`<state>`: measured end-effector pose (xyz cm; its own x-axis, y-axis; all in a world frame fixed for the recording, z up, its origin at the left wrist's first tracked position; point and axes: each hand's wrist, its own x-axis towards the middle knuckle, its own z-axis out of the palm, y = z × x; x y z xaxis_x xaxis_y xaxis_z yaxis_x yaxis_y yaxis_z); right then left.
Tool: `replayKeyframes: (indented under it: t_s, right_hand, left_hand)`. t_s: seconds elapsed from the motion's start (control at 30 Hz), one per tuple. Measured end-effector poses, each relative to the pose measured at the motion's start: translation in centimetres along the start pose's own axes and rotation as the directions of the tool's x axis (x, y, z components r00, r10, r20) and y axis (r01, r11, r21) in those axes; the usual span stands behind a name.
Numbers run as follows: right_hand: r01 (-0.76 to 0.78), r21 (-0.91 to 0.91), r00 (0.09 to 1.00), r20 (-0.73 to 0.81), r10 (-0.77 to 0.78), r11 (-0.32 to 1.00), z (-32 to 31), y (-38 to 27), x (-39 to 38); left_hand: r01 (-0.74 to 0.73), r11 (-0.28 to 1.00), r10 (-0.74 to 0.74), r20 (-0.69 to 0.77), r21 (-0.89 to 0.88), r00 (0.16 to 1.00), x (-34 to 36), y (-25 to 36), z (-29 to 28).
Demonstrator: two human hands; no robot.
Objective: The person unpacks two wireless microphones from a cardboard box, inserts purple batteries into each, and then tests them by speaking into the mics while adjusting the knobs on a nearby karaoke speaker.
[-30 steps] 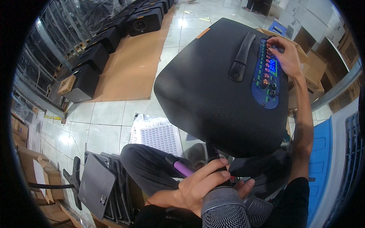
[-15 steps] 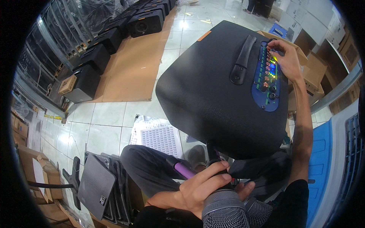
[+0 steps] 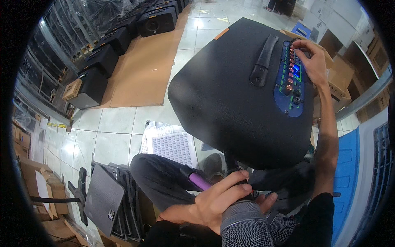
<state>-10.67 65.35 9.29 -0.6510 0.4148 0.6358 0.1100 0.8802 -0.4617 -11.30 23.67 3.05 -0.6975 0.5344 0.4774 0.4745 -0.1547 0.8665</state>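
A large black speaker (image 3: 222, 94) with a carrying strap handle (image 3: 264, 61) stands in front of my knees. Along its right side runs a blue control panel (image 3: 293, 105) with a row of copper-coloured knobs and a small lit display. My right hand (image 3: 313, 64) pinches at the panel's far end, its fingertips over a control knob that they mostly cover. Low in the view my left hand (image 3: 224, 201) is wrapped round two microphones, one with its grey mesh head (image 3: 247, 230) nearest me and the other head (image 3: 282, 226) beside it. A purple handle (image 3: 199, 182) sticks out to the left.
More black speakers (image 3: 98, 59) line a cardboard sheet (image 3: 140, 78) at the far left. Grey grille panels (image 3: 105, 201) lean by my left knee. A printed sheet (image 3: 173, 150) lies on the tiles. Cartons (image 3: 341, 74) and a blue-and-white case (image 3: 345, 173) flank my right side.
The bright yellow-green lights round the panel's display have gone dark, leaving the blue screen lit. The speaker sits slightly higher in view. Both hands keep nearly the same places.
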Motion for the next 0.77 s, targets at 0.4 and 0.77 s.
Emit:
replayKeyframes:
  t_s: [0.4,0.77]
  right_hand:
    - [-0.034,0.067,0.996,0.087,0.029,0.997,-0.4,-0.6,-0.3]
    - [-0.122,-0.024,0.993,0.000,0.122,0.992,-0.6,0.0,-0.2]
  left_hand:
    - [-0.109,0.994,0.108,-0.119,-0.003,0.987,0.5,0.0,0.4]
    - [-0.103,0.995,0.103,-0.104,0.008,0.989,0.3,0.0,0.4]
